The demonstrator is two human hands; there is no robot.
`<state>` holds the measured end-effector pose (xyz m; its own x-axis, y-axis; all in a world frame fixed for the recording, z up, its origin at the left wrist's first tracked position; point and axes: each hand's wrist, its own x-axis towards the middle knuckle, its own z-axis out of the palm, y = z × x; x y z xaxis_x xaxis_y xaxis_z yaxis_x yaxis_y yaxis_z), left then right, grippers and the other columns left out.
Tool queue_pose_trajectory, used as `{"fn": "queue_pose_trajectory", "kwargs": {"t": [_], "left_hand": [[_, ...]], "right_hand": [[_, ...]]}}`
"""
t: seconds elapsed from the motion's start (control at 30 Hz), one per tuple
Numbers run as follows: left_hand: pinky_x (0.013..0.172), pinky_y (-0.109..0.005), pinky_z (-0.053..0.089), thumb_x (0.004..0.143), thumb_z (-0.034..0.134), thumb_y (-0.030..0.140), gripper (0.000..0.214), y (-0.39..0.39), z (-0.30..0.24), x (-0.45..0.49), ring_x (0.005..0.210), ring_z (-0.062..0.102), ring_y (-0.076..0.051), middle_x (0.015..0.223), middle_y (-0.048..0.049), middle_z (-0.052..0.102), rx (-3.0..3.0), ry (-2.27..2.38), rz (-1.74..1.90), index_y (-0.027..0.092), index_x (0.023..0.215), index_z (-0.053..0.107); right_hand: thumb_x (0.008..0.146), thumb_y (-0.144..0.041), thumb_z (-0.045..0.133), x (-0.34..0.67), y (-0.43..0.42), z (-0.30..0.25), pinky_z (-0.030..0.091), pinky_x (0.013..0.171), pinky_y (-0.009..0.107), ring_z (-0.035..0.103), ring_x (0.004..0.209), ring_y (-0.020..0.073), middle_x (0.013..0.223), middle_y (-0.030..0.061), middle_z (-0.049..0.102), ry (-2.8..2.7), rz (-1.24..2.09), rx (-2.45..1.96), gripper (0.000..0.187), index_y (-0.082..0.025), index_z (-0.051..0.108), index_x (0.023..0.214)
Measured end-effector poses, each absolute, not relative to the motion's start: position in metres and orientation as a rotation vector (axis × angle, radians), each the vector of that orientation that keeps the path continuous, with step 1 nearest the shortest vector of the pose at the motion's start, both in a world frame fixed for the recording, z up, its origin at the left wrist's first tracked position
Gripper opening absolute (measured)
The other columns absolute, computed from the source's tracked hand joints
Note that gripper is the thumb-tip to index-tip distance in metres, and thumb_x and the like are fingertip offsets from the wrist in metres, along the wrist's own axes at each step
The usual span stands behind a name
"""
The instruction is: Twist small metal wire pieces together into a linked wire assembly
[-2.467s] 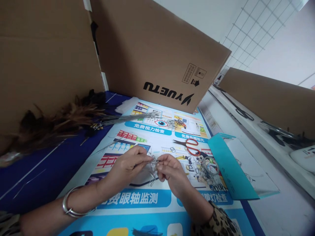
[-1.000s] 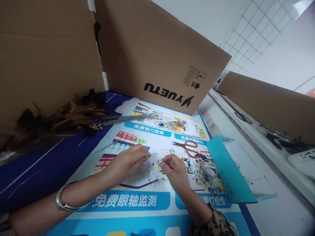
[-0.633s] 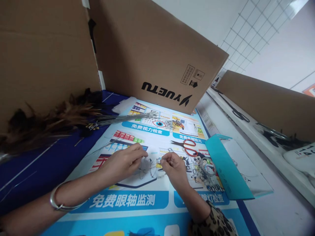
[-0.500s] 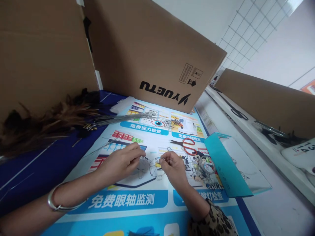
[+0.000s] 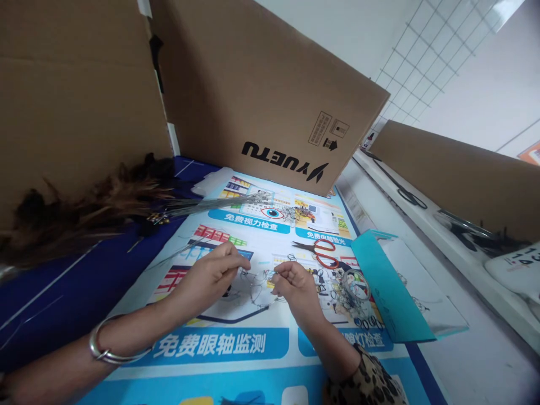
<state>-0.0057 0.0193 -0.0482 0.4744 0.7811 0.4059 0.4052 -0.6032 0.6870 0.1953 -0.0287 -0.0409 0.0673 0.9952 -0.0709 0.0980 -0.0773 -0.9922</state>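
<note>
Two cardboard boxes point(image 5: 261, 90) wall off the top of the frame, and below them a printed poster point(image 5: 236, 343) covers the table through the centre and bottom. A heap of brown feathers point(image 5: 84, 208) lies along the left edge, and a teal folder point(image 5: 390, 287) sits at the right. Mid-frame, the left hand point(image 5: 211, 275) and right hand point(image 5: 295, 284) face each other. Red scissors point(image 5: 323, 253) lie just above the right hand. Between the hands, low over the poster, hangs a tangle of thin wire point(image 5: 255, 281), with each hand's fingertips pinched tight on one side of it.
</note>
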Motion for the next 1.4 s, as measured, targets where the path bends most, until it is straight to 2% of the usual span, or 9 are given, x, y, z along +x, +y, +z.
{"fn": "queue_pose_trajectory", "kwargs": {"t": [0.17,0.27,0.37,0.6,0.73,0.97,1.27,1.4], "left_hand": [[0.056,-0.023,0.039,0.081,0.042,0.015,0.01,0.017,-0.042,-0.002,0.062,0.048,-0.013,0.069,0.0018,0.05,2.126,1.161,0.999,0.019,0.079,0.051],[0.06,-0.024,0.04,0.08,0.04,0.013,0.014,0.017,-0.039,-0.002,0.066,0.049,-0.014,0.07,0.0014,0.051,2.132,1.098,0.997,0.019,0.074,0.051],[0.066,-0.025,0.041,0.08,0.038,0.011,0.021,0.017,-0.041,-0.003,0.073,0.052,-0.015,0.075,-0.0002,0.055,2.161,1.013,0.965,0.019,0.075,0.057],[0.066,-0.024,0.042,0.078,0.038,0.009,0.027,0.016,-0.04,-0.003,0.074,0.053,-0.015,0.076,-0.0002,0.055,2.158,1.007,0.917,0.02,0.077,0.062],[0.065,-0.025,0.042,0.076,0.043,0.011,0.021,0.015,-0.038,-0.001,0.074,0.054,-0.016,0.075,-0.0005,0.056,2.184,1.014,0.871,0.019,0.076,0.063],[0.055,-0.022,0.039,0.075,0.057,0.024,0.007,0.009,-0.044,0.003,0.06,0.049,-0.012,0.07,0.0011,0.048,2.229,1.064,0.874,0.019,0.077,0.062],[0.062,-0.025,0.042,0.079,0.051,0.016,0.01,0.006,-0.05,0.004,0.071,0.051,-0.014,0.079,-0.0021,0.051,2.281,0.996,0.976,0.018,0.084,0.06],[0.061,-0.024,0.041,0.079,0.049,0.013,0.013,0.006,-0.047,0.003,0.07,0.05,-0.014,0.076,-0.0017,0.05,2.271,0.979,1.0,0.018,0.082,0.06]], "right_hand": [[0.07,-0.022,0.062,0.194,-0.029,-0.04,0.041,0.05,0.019,0.055,0.05,0.008,0.058,-0.0053,0.056,-1.13,1.237,-1.31,0.015,-0.017,0.056,0.083],[0.069,-0.023,0.064,0.192,-0.029,-0.039,0.042,0.05,0.02,0.055,0.05,0.0086,0.057,-0.0051,0.055,-1.109,1.25,-1.302,0.016,-0.017,0.056,0.082],[0.069,-0.024,0.064,0.191,-0.029,-0.041,0.042,0.05,0.02,0.056,0.051,0.0091,0.059,-0.0046,0.055,-1.114,1.252,-1.295,0.017,-0.017,0.055,0.082],[0.072,-0.025,0.062,0.191,-0.03,-0.043,0.043,0.051,0.021,0.056,0.054,0.0094,0.065,-0.0034,0.056,-1.166,1.22,-1.295,0.015,-0.018,0.055,0.083],[0.074,-0.025,0.06,0.19,-0.033,-0.043,0.044,0.055,0.022,0.056,0.058,0.0102,0.068,-0.0029,0.056,-1.239,1.108,-1.317,0.013,-0.018,0.055,0.083],[0.076,-0.025,0.058,0.187,-0.038,-0.046,0.046,0.06,0.023,0.056,0.064,0.012,0.073,-0.0004,0.058,-1.353,0.943,-1.394,0.011,-0.018,0.056,0.086],[0.077,-0.023,0.057,0.184,-0.041,-0.044,0.045,0.06,0.023,0.055,0.065,0.012,0.072,-0.0006,0.057,-1.435,0.939,-1.383,0.01,-0.019,0.057,0.086],[0.075,-0.02,0.058,0.184,-0.042,-0.043,0.044,0.059,0.022,0.051,0.063,0.0112,0.069,-0.0013,0.055,-1.45,0.978,-1.346,0.01,-0.018,0.057,0.084]]}}
